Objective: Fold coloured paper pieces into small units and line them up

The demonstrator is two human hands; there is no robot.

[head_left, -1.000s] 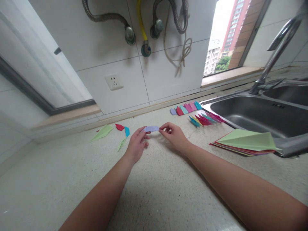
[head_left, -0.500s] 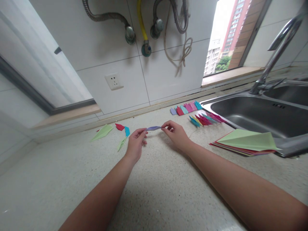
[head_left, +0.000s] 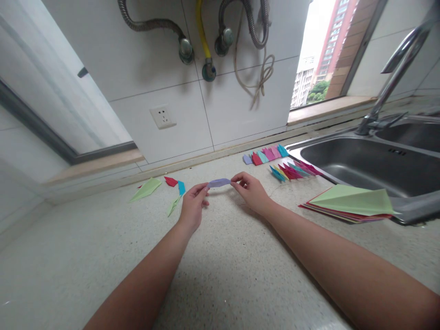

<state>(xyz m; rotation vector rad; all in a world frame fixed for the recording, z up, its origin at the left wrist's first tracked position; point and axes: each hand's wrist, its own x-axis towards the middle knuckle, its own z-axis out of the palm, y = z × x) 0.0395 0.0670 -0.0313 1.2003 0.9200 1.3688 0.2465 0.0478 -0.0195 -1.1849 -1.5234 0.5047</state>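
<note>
A narrow strip-like piece of folded lilac paper (head_left: 220, 183) is stretched between my two hands, above the speckled counter. My left hand (head_left: 193, 201) pinches its left tip between thumb and forefinger, the other fingers loosely curled. At the opposite tip, my right hand (head_left: 251, 190) pinches with thumb and index finger. Just left of my left hand lie a blue folded paper (head_left: 181, 187), a red folded paper (head_left: 171, 182) and a thin green folded paper (head_left: 174, 206).
A larger green folded paper (head_left: 147, 189) lies farther left. Two rows of colourful folded papers, a back row (head_left: 269, 154) and a front row (head_left: 294, 171), stand near the steel sink (head_left: 343, 158). A stack of folded sheets (head_left: 350, 201) rests at the sink's front edge.
The lilac paper has turned between my fingertips: its opened, darker inner side showed before, and a flat, pale outer face shows now. Both hands are almost in the same place.
</note>
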